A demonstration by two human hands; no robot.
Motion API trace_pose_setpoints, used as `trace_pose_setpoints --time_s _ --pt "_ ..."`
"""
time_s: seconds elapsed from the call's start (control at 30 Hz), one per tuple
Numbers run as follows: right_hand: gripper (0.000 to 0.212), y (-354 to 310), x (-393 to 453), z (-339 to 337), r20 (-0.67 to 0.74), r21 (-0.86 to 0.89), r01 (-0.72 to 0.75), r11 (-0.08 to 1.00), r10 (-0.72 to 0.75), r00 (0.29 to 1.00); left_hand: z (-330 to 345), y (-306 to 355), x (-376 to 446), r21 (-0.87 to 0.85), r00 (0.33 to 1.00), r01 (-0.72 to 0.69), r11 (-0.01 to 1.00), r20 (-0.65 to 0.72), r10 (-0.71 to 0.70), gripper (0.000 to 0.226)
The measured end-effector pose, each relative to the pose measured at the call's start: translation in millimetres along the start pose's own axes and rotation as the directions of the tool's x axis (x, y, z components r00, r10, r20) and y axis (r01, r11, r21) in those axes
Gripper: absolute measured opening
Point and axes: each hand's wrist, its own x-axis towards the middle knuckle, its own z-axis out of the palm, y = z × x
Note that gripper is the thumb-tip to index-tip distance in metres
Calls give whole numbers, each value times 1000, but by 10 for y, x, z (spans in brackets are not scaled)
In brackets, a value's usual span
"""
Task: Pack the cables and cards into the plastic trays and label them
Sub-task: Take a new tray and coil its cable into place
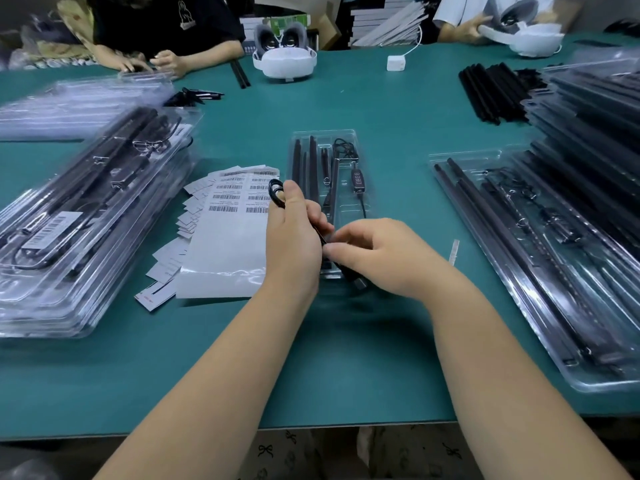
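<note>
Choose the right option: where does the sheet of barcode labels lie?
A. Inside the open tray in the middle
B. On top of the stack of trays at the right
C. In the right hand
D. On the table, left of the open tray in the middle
D: the sheet of barcode labels lies flat on the green table, just left of the open tray, partly behind the left hand.

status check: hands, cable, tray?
Left hand and right hand both grip black cable, coiled end up by left thumb. Open tray just behind hands, partly loaded. Label sheet left; nothing blocking.
</note>
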Motion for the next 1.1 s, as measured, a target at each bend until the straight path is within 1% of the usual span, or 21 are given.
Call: trace_pose_setpoints --time_s 0.07,0.1,0.17,0.23,0.27,0.33,0.43,0.53,0.6,0.7,0.77,0.8,0.87,0.93,1.03,1.1 --pt "38 -12 1 55 38 -82 51 995 -48 998 -3 34 -11 -62 999 36 997 15 -35 34" --pt "41 -18 -5 61 49 -75 74 994 -71 996 -15 62 -11 -132 997 76 988 30 -72 33" --pt "32 -18 -11 37 77 -17 100 995 -98 992 -66 131 3 -282 987 158 946 62 -147 32" --pt "16 -17 -17 5 88 84 79 993 -86 992 -124 182 24 -377 978 206 903 72 -194 34" --pt "20 -1 -13 1 74 132 73 989 -83 994 -147 198 32 -398 974 224 889 72 -213 35" --pt "27 7 -15 -2 49 177 82 981 -92 995 -177 207 40 -393 967 254 884 85 -239 35" --pt "29 18 -42 -33 36 217 87 972 -97 995 -176 205 47 -300 953 297 906 150 -263 34" --pt "29 51 -65 -96 37 303 81 949 -97 995 -167 204 52 -208 930 350 913 199 -310 34" --pt "25 56 -70 -118 64 318 75 945 -100 993 -174 201 54 -176 922 360 916 216 -321 35" --pt "11 47 -88 -113 170 357 45 933 -112 979 -192 200 50 -188 912 369 910 264 -315 38" --pt "8 33 -91 -106 168 390 32 920 -106 980 -206 205 37 -202 909 353 914 305 -283 42" --pt "9 30 -85 -95 156 364 38 931 -101 983 -214 207 28 -206 908 338 918 329 -261 43" --pt "14 18 -73 -66 158 245 44 968 -85 984 -220 214 6 -207 905 303 930 369 -212 43" --pt "16 19 -64 -33 169 168 49 985 -78 982 -212 218 -13 -228 908 273 934 381 -173 43" --pt "18 15 -53 8 116 147 59 987 -77 990 -183 194 -22 -342 933 276 898 319 -165 50" --pt "16 4 -46 33 55 158 78 984 -87 995 -160 162 -13 -356 950 249 901 269 -156 52"
